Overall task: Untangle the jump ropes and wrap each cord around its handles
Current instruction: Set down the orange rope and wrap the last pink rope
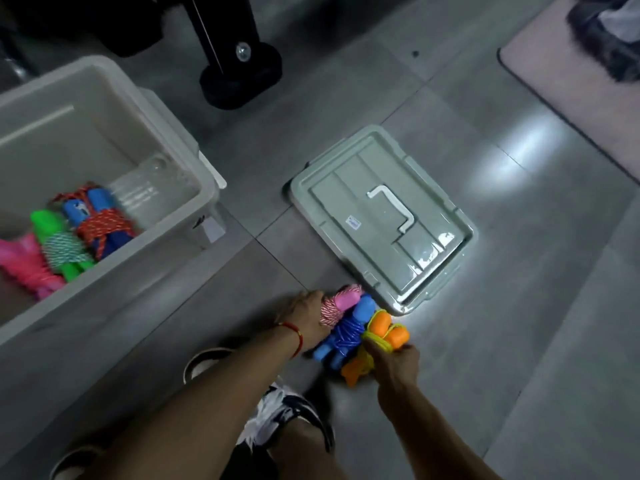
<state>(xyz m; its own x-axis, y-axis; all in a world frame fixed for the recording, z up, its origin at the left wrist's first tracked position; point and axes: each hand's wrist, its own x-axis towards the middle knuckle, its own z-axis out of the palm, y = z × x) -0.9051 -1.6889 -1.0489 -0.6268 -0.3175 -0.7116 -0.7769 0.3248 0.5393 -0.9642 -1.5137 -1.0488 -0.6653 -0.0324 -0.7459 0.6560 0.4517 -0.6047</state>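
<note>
Left hand point(304, 315) fingers curl round pink rope bundle point(337, 304); right hand point(393, 358) fingers pinch orange bundle point(384, 332); blue bundle point(349, 332) between. Squeeze together, lift level to bin point(207, 188)

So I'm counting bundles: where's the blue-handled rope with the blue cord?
On the floor, low in the head view: the blue rope bundle lies between the pink bundle and the orange bundle.

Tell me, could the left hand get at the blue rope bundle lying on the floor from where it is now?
Probably yes. The left hand grips the pink bundle, which lies right against the blue bundle. Nothing sits between them, though it would have to let go first.
</note>
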